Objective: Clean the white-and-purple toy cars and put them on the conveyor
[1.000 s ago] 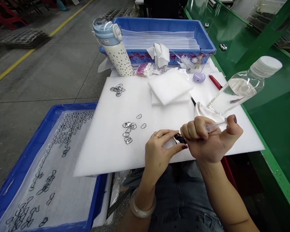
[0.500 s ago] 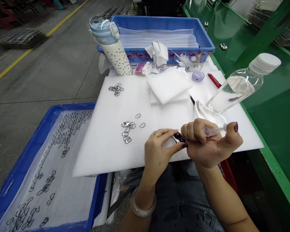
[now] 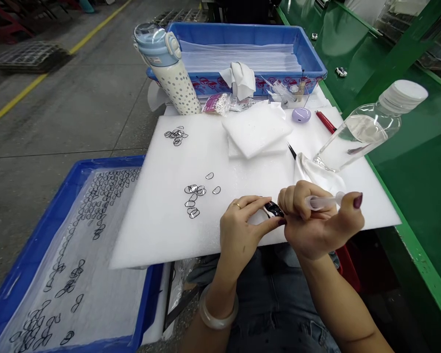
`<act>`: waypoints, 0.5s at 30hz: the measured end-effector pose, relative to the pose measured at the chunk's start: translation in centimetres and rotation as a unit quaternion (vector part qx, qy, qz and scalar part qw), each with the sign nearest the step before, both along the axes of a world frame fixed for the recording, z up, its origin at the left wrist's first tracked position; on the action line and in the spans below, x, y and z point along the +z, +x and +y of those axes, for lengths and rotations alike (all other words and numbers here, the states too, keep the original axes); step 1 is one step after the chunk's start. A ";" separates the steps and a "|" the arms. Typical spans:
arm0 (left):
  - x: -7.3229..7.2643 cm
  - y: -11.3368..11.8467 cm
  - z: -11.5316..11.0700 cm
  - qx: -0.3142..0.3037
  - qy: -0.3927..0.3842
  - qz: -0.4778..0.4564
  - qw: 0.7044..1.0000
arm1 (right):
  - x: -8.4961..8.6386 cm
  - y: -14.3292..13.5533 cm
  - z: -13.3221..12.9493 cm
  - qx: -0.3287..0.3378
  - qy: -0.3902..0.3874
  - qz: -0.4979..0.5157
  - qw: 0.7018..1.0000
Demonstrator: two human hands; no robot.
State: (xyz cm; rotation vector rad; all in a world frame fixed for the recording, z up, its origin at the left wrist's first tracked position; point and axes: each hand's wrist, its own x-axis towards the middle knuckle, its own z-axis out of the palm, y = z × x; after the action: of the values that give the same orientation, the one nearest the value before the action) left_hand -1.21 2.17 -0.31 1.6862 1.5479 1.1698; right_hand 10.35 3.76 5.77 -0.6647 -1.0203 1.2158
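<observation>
Between the thumb and fingers of my left hand is a small black-and-white toy car, held above the front edge of the white foam sheet. My right hand is closed around a clear plastic syringe, its thumb pressing on the plunger end. Fingers hide the syringe's tip, close beside the car. Thin black D-shaped rings lie loose on the foam, left of my hands. A white cloth is just beyond my right hand.
A clear bottle of liquid stands at the right. Behind are stacked foam pads, a dotted tumbler and a blue bin. A blue tray with many rings sits at lower left. Toy cars dot the green conveyor.
My right thumb has moved slightly left and down with the syringe's plunger end. The toy car is turned a little and shows more. My left hand has hardly moved.
</observation>
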 end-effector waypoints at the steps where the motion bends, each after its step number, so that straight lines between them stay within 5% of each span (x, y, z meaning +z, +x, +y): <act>1: 0.0 0.0 0.0 -0.001 -0.002 0.003 1.000 | 0.5 0.3 0.1 0.014 0.006 -0.021 1.000; 6: -0.3 -0.7 -0.4 -0.047 0.006 0.044 0.998 | 1.5 0.6 6.0 -0.035 0.108 -0.080 0.990; 10: -0.9 -1.5 -1.1 -0.095 0.036 0.087 0.991 | -0.2 -0.1 12.0 -0.010 0.033 -0.291 0.956; 12: -1.1 -1.8 -1.2 -0.111 0.047 0.101 0.988 | -0.2 0.5 11.1 -0.046 0.040 -0.397 0.916; 15: -1.2 -1.8 -1.3 -0.118 0.067 0.121 0.983 | 1.9 2.9 4.3 -0.181 0.135 -0.486 0.844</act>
State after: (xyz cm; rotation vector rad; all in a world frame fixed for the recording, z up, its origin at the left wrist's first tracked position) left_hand -3.05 0.86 -1.51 2.1023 1.3835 0.9936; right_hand 13.23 8.03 7.69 -1.2292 -1.7542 0.3214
